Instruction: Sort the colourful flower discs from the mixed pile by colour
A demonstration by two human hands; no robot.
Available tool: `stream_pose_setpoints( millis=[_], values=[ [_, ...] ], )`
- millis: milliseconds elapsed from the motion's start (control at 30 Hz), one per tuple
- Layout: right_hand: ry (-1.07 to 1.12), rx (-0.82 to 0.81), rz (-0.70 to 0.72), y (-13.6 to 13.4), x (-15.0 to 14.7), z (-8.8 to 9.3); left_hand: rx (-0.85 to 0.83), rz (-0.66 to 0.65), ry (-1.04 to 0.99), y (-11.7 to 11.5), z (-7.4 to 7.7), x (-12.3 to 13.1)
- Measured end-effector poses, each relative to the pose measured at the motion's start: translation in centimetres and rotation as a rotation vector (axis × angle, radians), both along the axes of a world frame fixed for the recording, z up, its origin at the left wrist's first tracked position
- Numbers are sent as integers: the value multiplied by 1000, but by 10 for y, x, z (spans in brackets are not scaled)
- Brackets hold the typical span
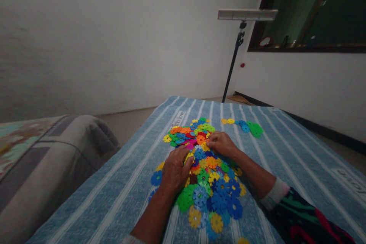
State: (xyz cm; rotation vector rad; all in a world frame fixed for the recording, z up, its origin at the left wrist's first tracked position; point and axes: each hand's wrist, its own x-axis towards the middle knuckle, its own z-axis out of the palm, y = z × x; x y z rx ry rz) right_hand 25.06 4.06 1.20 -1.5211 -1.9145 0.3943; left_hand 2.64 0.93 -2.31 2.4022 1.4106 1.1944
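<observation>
A heap of colourful plastic notched building discs (pixel 223 188) lies on the striped cloth, in blue, green, yellow, orange and pink. My left hand (pixel 177 166) rests palm down on the heap's left side, thumb apart from the other fingers, nothing visibly held. On the far right side of the heap is my right hand (pixel 222 143), its fingers curled together at the edge of the discs. Its fingertips are beside an orange disc (pixel 201 139); whatever may be between them is hidden. Both palms face down and out of sight.
A blue and white striped cloth (pixel 120 194) covers the table. A row of joined discs (pixel 254 129) lies at the back right. Behind the table stands a light panel (pixel 247 15) on a black pole (pixel 232 65). Grey fabric-covered furniture (pixel 65 167) is at the left.
</observation>
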Motion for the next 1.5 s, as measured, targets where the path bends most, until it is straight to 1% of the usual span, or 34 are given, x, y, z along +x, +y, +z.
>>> stream_pose_setpoints(
  millis=[167, 333, 433, 467, 533, 633, 767, 867, 967, 1067, 1233, 1333, 1500],
  values=[
    [7, 19, 26, -1, 1, 2, -4, -17, 13, -1, 2, 0],
    [17, -10, 66, -3, -2, 3, -12, -6, 17, -2, 3, 1],
    [68, -3, 91, -2, -2, 4, -10, -6, 24, -2, 5, 0],
    [93, 10, 74, 0, -1, 5, -7, -6, 24, -2, 6, 0],
    [130, 41, -14, 6, 8, 9, 0, -9, 30, -2, 6, 0],
    [131, 76, -201, 22, 36, 18, 11, -4, 39, 0, 5, -2],
    [66, 79, -434, 48, 95, 25, 37, 4, 46, 1, 3, -3],
    [-12, 57, -561, 64, 133, 20, 56, 2, 49, 0, 2, -4],
    [-89, 22, -596, 77, 153, 10, 82, 3, 48, 0, 2, -5],
    [-156, -5, -586, 88, 157, 1, 106, 14, 52, -1, 2, -6],
    [-242, -43, -570, 102, 151, -8, 133, 23, 87, -3, 5, -6],
    [-282, -64, -578, 104, 148, -11, 157, 21, 103, -4, 6, -6],
    [-344, -50, -582, 99, 146, -12, 169, 22, 110, -4, 5, -6]
  ],
)
